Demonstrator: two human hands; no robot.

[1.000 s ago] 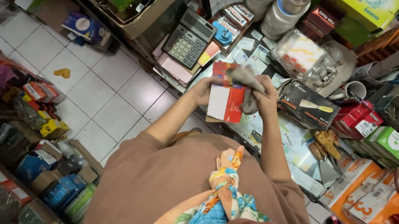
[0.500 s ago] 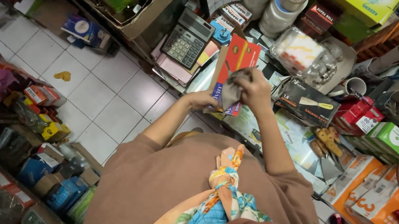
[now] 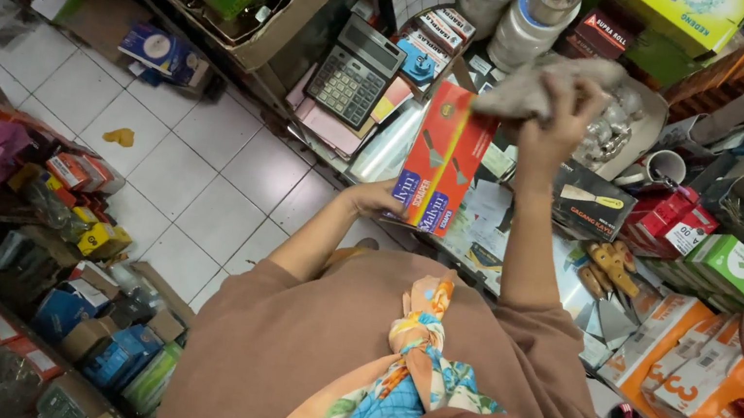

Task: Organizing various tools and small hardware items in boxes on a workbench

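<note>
Our left hand (image 3: 371,201) still gripped the flat red-and-orange cardboard box (image 3: 443,159); our right hand (image 3: 557,119), clutching the crumpled grey cloth (image 3: 538,84), had risen off it.

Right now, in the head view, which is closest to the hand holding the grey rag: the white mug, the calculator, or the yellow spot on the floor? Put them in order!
From the right hand holding the grey rag:
1. White mug, just to its right in the picture.
2. Calculator, on the counter to its left.
3. Yellow spot, far left on the floor tiles.
</note>
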